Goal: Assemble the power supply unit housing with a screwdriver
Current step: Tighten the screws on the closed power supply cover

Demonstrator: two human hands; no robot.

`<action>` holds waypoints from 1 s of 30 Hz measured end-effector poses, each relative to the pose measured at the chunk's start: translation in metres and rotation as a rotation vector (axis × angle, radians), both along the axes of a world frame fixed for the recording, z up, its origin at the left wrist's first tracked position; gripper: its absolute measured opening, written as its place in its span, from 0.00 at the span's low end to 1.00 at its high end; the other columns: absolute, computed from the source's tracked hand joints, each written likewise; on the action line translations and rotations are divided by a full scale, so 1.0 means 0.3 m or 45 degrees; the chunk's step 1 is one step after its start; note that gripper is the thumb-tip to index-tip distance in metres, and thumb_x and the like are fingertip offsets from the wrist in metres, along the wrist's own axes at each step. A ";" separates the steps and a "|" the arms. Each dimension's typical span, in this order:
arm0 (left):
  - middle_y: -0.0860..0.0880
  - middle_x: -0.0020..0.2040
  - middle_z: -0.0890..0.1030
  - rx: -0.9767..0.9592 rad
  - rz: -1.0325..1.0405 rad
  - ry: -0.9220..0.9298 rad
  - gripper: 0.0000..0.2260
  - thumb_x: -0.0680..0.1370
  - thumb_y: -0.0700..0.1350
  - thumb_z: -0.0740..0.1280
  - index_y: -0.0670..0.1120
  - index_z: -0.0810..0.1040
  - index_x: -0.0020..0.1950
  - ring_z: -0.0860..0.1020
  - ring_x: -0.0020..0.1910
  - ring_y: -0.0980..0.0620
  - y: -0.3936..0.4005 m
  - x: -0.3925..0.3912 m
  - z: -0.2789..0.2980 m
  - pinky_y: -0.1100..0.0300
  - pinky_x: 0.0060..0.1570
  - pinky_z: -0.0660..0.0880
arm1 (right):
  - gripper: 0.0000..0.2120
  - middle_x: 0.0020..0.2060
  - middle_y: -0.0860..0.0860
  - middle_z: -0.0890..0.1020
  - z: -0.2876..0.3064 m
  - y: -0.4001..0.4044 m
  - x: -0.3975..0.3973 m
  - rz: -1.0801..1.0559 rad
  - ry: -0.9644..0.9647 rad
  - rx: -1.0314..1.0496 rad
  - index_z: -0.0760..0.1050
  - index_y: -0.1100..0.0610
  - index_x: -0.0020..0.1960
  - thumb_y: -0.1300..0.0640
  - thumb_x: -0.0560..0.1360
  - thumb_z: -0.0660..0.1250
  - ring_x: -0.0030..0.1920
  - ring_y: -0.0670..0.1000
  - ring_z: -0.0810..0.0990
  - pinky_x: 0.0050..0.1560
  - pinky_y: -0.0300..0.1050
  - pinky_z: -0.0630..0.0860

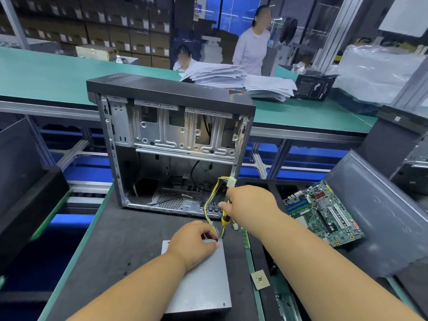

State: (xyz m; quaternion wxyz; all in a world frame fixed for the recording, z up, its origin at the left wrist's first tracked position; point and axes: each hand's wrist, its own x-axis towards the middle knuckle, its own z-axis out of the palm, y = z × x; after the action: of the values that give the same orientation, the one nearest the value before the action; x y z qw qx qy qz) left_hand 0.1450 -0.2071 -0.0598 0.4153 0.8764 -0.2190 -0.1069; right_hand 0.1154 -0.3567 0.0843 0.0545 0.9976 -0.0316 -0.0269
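Both hands busy | left hand (193,242) pinches cables (212,205) – right hand (251,205) grips screwdriver (226,216) | case (171,144) open-sided

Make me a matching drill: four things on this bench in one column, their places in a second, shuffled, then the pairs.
Things:
1. power supply
2. motherboard
3. CPU chip
4. paper stack

Places:
A. on the far green table, behind the case
B. propped to the right of the case
C. flat under the left hand
D. on the bench between the two forearms, right of the grey box

Pairs: 1-C, 2-B, 3-D, 4-A
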 end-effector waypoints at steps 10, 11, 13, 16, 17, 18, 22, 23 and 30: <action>0.59 0.44 0.79 0.023 -0.002 -0.011 0.04 0.68 0.53 0.73 0.57 0.80 0.40 0.76 0.44 0.63 0.001 -0.004 0.005 0.67 0.45 0.73 | 0.06 0.48 0.53 0.74 0.014 0.015 -0.029 0.212 0.057 0.400 0.67 0.54 0.52 0.52 0.81 0.60 0.46 0.56 0.74 0.45 0.52 0.74; 0.59 0.44 0.79 0.023 -0.004 -0.014 0.04 0.68 0.53 0.73 0.57 0.80 0.39 0.76 0.44 0.64 0.001 -0.005 0.005 0.68 0.44 0.73 | 0.06 0.46 0.52 0.75 0.016 0.013 -0.028 0.225 0.047 0.388 0.67 0.54 0.51 0.52 0.81 0.61 0.45 0.56 0.74 0.44 0.51 0.74; 0.59 0.44 0.79 0.017 -0.007 -0.017 0.04 0.68 0.53 0.73 0.58 0.80 0.39 0.76 0.44 0.64 0.002 -0.005 0.003 0.69 0.43 0.72 | 0.10 0.40 0.51 0.76 0.018 0.007 -0.021 0.183 0.031 0.300 0.67 0.54 0.48 0.48 0.80 0.63 0.43 0.55 0.74 0.39 0.48 0.70; 0.59 0.44 0.79 0.016 -0.016 -0.018 0.04 0.68 0.53 0.73 0.58 0.80 0.40 0.76 0.44 0.63 0.001 -0.004 0.002 0.67 0.45 0.73 | 0.16 0.36 0.49 0.73 0.009 -0.002 -0.003 0.037 0.032 0.067 0.68 0.53 0.46 0.40 0.80 0.59 0.42 0.54 0.74 0.37 0.46 0.68; 0.59 0.44 0.79 0.019 -0.018 -0.020 0.04 0.68 0.53 0.73 0.57 0.80 0.40 0.76 0.44 0.63 0.001 -0.003 0.002 0.65 0.46 0.74 | 0.18 0.34 0.48 0.71 0.004 -0.002 -0.002 0.020 0.022 0.001 0.69 0.53 0.46 0.38 0.80 0.57 0.41 0.54 0.74 0.36 0.45 0.69; 0.59 0.44 0.79 0.022 -0.016 -0.019 0.04 0.68 0.53 0.73 0.57 0.80 0.40 0.76 0.44 0.63 0.001 -0.003 0.001 0.65 0.46 0.74 | 0.19 0.33 0.48 0.70 -0.001 0.000 -0.003 0.025 0.000 -0.028 0.70 0.53 0.46 0.37 0.81 0.54 0.40 0.54 0.74 0.36 0.45 0.69; 0.60 0.44 0.79 0.030 -0.008 -0.023 0.04 0.68 0.54 0.72 0.58 0.80 0.41 0.76 0.44 0.64 0.002 -0.003 0.000 0.68 0.43 0.72 | 0.10 0.41 0.51 0.75 -0.002 -0.002 -0.019 0.106 -0.040 0.259 0.68 0.55 0.50 0.49 0.81 0.57 0.42 0.55 0.76 0.40 0.50 0.75; 0.60 0.44 0.79 0.033 -0.012 -0.025 0.04 0.68 0.54 0.72 0.58 0.80 0.40 0.76 0.44 0.64 0.003 -0.002 0.000 0.69 0.43 0.71 | 0.07 0.42 0.52 0.76 0.003 -0.002 -0.020 0.142 -0.011 0.322 0.68 0.55 0.50 0.51 0.81 0.58 0.42 0.55 0.76 0.42 0.52 0.76; 0.60 0.44 0.78 0.033 -0.020 -0.032 0.04 0.68 0.54 0.73 0.58 0.80 0.41 0.76 0.43 0.64 0.002 -0.001 0.002 0.67 0.45 0.73 | 0.22 0.31 0.47 0.70 0.002 0.001 -0.012 0.054 -0.056 -0.009 0.69 0.53 0.42 0.35 0.80 0.54 0.38 0.52 0.73 0.31 0.44 0.63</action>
State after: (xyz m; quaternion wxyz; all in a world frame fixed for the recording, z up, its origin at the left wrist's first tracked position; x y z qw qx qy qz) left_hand 0.1448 -0.2066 -0.0593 0.4003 0.8813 -0.2297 -0.1019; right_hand 0.1117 -0.3565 0.0849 0.0579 0.9982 -0.0117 -0.0036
